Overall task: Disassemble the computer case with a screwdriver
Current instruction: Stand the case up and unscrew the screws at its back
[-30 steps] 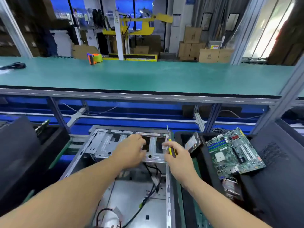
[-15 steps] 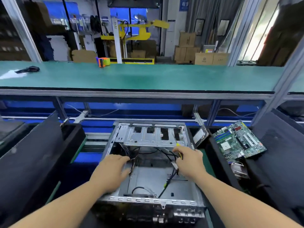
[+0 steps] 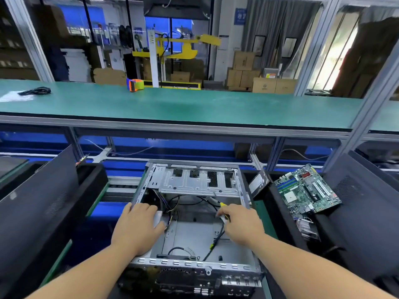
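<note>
An open metal computer case (image 3: 244, 188) lies in front of me, its drive cage (image 3: 194, 180) at the far end and loose black cables (image 3: 218, 238) inside. My left hand (image 3: 138, 229) rests over the case's left wall, fingers curled on its edge beside a pale part. My right hand (image 3: 241, 225) reaches into the case from the right and grips a yellow-handled screwdriver (image 3: 223, 209), whose shaft points toward the drive cage.
A green motherboard (image 3: 306, 190) and a hard drive (image 3: 258, 183) lie in the black bin at right. Dark side panels (image 3: 38, 201) lean at left and right (image 3: 367, 203). A green bench (image 3: 194, 106) above carries a tape dispenser (image 3: 135, 84) and a coiled cable (image 3: 35, 91).
Both hands drew back from the drive cage toward me, into the case's middle. The view dropped and pulled back, so the case's rear panel now shows at the bottom.
</note>
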